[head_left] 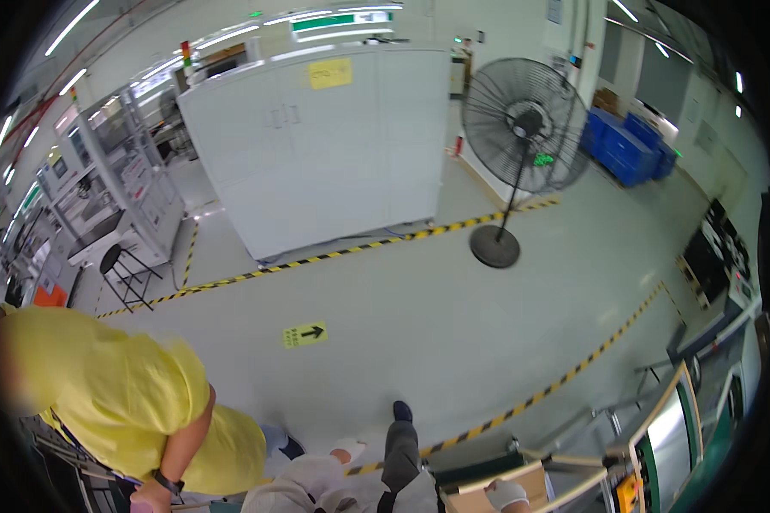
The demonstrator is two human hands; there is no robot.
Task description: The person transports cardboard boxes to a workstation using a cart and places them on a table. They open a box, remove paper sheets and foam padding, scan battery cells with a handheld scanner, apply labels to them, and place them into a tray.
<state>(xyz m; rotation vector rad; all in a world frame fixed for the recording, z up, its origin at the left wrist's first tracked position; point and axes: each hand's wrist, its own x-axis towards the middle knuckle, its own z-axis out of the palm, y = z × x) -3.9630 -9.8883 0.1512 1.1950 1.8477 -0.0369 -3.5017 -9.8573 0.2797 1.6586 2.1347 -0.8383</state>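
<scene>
Nearest, the right hand (506, 494), in a white glove, lies over a brown box (535, 484) at near right; its fingers run together in the blur, so I cannot tell whether the grip closes on the board or only rests there, perhaps to steady it. The left hand (348, 451), seemingly gloved too, is well apart from the box, before the body; whether its grip is wide, narrow or holding something cannot be told. Right of the box stands a panel (666, 432) with a pale edging, presumably there to stiffen its rim. At near left a co-worker (137, 402) in yellow stands close by, arm lowered. Striped near tape (535, 398) crosses the floor, likely to mark off the working side from the aisle. Beyond it, a yellow arrow sign (305, 334) lies flat and points right, probably to guide walkers. Farther left, a stool (128, 272) stands beside a machine (115, 201), as if to seat its operator. The fan (527, 124) rises from a broad round base, which should resist tipping. Behind the far tape (334, 254) stands a white cabinet (316, 154); far right, blue bins (626, 150) cluster, seemingly clear of the aisle.
</scene>
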